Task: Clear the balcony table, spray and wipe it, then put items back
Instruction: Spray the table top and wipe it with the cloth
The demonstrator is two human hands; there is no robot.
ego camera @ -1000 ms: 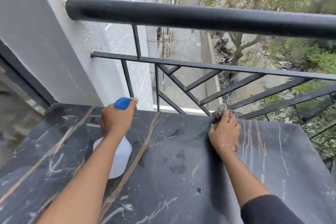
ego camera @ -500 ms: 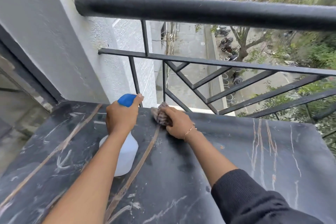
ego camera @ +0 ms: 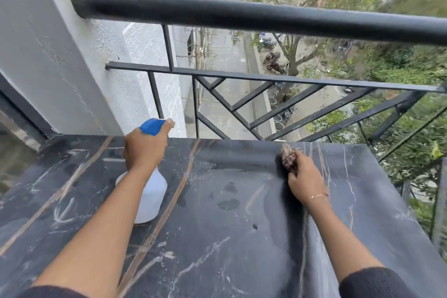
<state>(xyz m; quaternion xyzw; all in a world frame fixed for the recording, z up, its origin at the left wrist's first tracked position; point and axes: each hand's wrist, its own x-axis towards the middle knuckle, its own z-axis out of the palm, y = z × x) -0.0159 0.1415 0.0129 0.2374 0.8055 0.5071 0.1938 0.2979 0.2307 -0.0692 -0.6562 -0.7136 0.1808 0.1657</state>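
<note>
The dark marble balcony table (ego camera: 217, 237) was seen filling the lower frame, bare except for what the hands held, with wet patches near its middle and a damp band along its far edge. A black railing (ego camera: 242, 17) was fixed just beyond that edge, with open air and a street far below; a white wall (ego camera: 72, 55) closed the left side.

A white spray bottle (ego camera: 150, 198) with a blue head was stood on the tabletop left of centre, its neck wrapped by the curled fingers of the left hand (ego camera: 142, 150). A bunched, brownish cloth (ego camera: 289, 156) was clenched in the right hand (ego camera: 303, 179) and pressed to the surface close to the far edge, right of centre.

The wiping step was judged to be in hand. Overlapping strokes would best be drawn back toward the body, so that the wet patches were gathered rather than pushed off the rim. Firm, flat pressure on the cloth was advised. Free room was left across the near and right parts of the table; beside the railing and the right-hand edge, strokes should be kept short, lest the cloth be lost over the drop.
</note>
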